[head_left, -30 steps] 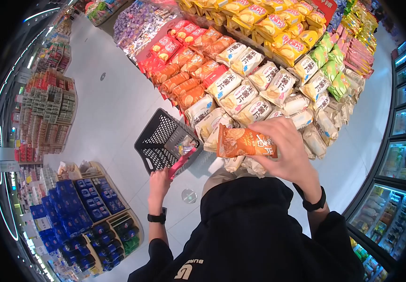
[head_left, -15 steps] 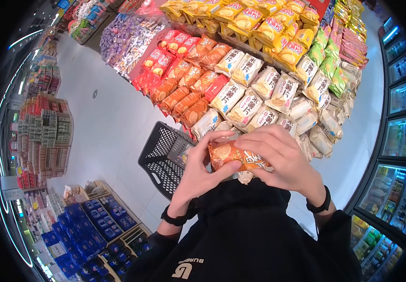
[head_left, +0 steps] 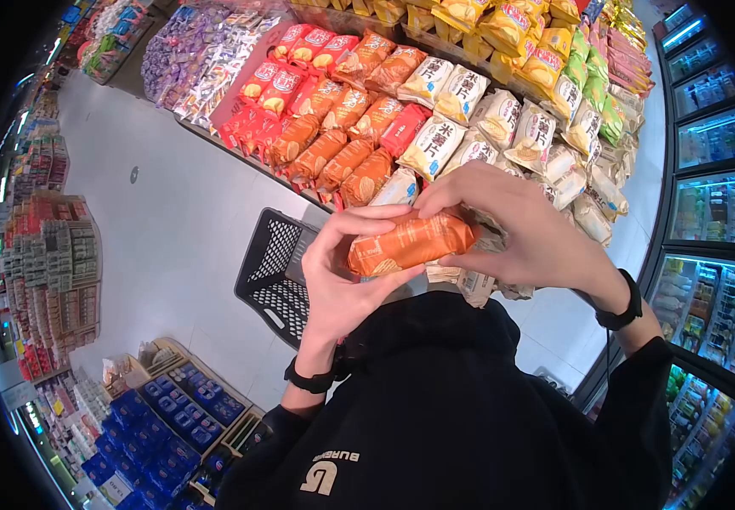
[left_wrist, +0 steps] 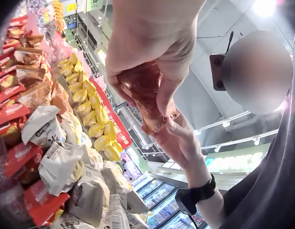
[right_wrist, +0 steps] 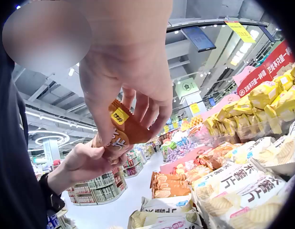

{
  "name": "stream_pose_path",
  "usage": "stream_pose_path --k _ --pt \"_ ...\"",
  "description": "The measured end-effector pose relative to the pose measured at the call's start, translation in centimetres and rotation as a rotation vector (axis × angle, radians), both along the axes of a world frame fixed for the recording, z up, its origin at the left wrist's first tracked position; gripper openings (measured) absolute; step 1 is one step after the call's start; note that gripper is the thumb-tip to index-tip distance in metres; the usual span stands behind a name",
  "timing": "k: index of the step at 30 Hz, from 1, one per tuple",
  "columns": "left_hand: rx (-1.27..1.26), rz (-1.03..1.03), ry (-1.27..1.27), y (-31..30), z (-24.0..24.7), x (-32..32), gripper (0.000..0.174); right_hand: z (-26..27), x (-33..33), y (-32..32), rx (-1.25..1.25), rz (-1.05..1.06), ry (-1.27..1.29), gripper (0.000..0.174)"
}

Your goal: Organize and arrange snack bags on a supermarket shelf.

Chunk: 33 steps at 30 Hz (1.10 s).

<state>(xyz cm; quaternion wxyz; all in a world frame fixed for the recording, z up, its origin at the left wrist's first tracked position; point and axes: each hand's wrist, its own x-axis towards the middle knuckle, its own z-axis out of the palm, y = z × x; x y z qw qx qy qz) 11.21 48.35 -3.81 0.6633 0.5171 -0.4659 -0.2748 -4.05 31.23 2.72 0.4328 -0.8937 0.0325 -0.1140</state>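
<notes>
– What do the hands have hold of?

– One orange snack packet (head_left: 414, 245), at the centre of the head frame. The left hand (head_left: 339, 280) grips its left end, fingers curled over the upper edge and thumb along the lower one. The right hand (head_left: 525, 223) holds the other end, fingers bent over the top and thumb below.

– So neither hand is spread open?

– No, both are curled round the packet, partly closed by its thickness. The right wrist view shows a yellow patch (right_wrist: 120, 116) on the wrapper, just below the right hand. I can't tell whether the wrapper is sealed all round.

– And just beside the hands?

– A dark basket (head_left: 267, 289) with perforated walls, left of the left hand. What supports it is hidden. Each wrist has a black band, and the black top (head_left: 435, 408) fills the bottom centre.

– Further out?

– Above the hands lie rows of orange packets (head_left: 346, 166), with red packets (head_left: 282, 89) to their left and white packets (head_left: 433, 146) to their right. Yellow packets (head_left: 505, 30) are heaped at the top, lit coolers (head_left: 712, 217) line the right side, and blue packages (head_left: 133, 433) are stacked at the lower left.
</notes>
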Motion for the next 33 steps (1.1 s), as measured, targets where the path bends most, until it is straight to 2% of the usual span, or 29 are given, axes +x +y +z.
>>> stream_pose_path --k 2,6,8,10,13,14,17,18,21,22,24,27,31,33 --pt "-0.003 0.028 -0.023 0.1 0.0 0.5 0.037 -0.2 0.7 0.1 -0.037 0.018 -0.04 0.046" --pt "-0.047 0.064 -0.183 0.2 -1.0 1.5 0.041 -0.6 1.8 0.5 -0.039 0.036 -0.074 0.049" --pt "0.002 0.062 -0.11 0.4 -0.7 1.4 0.041 -0.5 1.8 0.3 -0.069 0.04 -0.068 0.05" --pt "0.038 0.054 -0.023 0.4 -0.4 1.1 0.046 0.1 1.9 0.4 0.023 0.018 -0.015 0.046" --pt "0.127 0.077 -0.145 0.5 0.7 1.2 0.048 0.4 1.5 0.4 0.125 -0.026 0.07 0.044" --pt "0.118 0.058 -0.063 0.4 0.2 1.0 0.053 0.3 1.3 0.4 0.155 -0.045 0.101 0.044" --pt "0.183 0.043 0.106 0.1 0.5 0.3 0.052 0.0 1.2 0.0 0.185 -0.099 0.176 0.05" --pt "0.203 0.057 0.116 -0.1 0.6 0.1 0.046 -0.7 1.3 -0.3 0.127 -0.096 0.105 0.053" --pt "0.293 0.124 0.335 -0.4 -0.6 0.1 0.036 -0.2 1.1 -1.0 -0.298 -0.007 -0.148 0.053" --pt "0.308 0.067 0.593 -0.6 0.6 -0.5 0.028 0.1 0.8 -1.3 -0.299 0.062 -0.086 0.055" --pt "0.339 0.043 0.656 -0.7 0.8 -0.6 0.026 -0.6 0.6 -1.5 -0.342 0.065 -0.12 0.054" --pt "0.374 0.049 0.562 -0.8 -0.7 -0.4 0.026 -1.2 0.2 -1.9 -0.328 0.057 -0.129 0.051" --pt "0.217 0.043 0.449 -1.2 -0.4 -0.7 0.032 -1.4 -0.4 -2.5 -0.223 0.024 -0.131 0.046" --pt "0.156 0.047 0.31 -1.6 0.4 -1.1 0.038 -1.5 -0.6 -2.8 -0.177 -0.001 -0.063 0.043"
